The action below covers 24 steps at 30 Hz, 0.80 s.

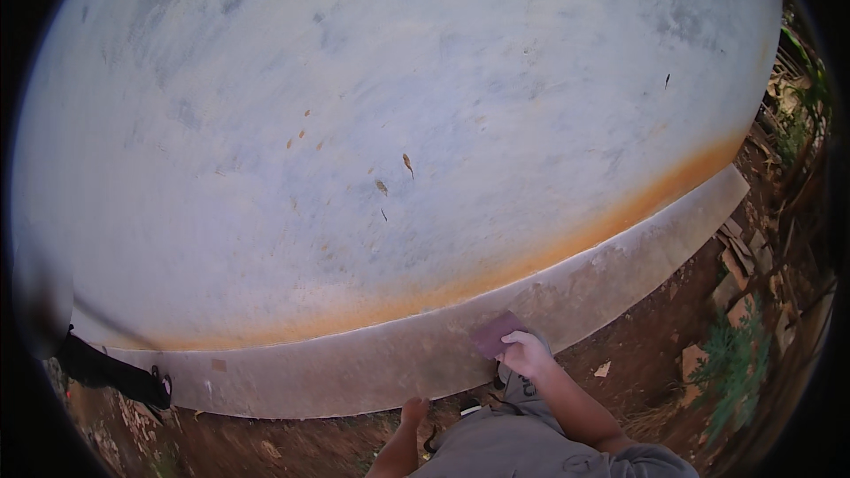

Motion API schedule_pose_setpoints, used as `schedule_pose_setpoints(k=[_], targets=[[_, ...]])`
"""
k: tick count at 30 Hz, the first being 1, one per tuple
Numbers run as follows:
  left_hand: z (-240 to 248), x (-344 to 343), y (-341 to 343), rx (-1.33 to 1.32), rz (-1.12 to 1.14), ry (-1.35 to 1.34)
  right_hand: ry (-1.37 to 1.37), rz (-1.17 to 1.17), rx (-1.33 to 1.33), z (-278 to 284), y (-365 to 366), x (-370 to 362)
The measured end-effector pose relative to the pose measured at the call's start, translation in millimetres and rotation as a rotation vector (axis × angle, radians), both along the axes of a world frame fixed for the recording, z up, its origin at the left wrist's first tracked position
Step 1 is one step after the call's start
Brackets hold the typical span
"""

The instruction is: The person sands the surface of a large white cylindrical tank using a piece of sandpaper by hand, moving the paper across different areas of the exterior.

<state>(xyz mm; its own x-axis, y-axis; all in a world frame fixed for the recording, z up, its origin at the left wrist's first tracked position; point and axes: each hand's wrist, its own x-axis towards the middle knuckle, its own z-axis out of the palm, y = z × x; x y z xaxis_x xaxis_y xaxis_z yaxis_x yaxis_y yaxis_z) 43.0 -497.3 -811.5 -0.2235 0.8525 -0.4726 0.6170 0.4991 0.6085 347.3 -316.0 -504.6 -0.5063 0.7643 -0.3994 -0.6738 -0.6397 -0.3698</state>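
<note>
Grey shirt [496,449] nearest; right hand [525,354] pinches maroon sheet [492,335], long axis slanting up rightward; left hand [414,410], grip unclear.

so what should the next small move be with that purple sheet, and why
I'd probably raise the right hand and bring the purple sheet up to the brown patch on the pale wall. The thumb and fingers already hold the sheet, which appears in front of the low ledge, while the patch stands out against the wall's paler surface.
</note>
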Motion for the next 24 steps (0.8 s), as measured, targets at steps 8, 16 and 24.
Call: schedule_pose_setpoints(k=[8,16,24], targets=[[2,14,45,0.211,0.083,-0.034,-0.02,-0.022,-0.043,-18,-10,14],[36,30,89,0.05,0.289,-0.242,0.022,-0.072,-0.054,-29,1,28],[245,45,242,0.894,-0.275,0.068,0.053,-0.098,-0.04,-26,-3,36]])
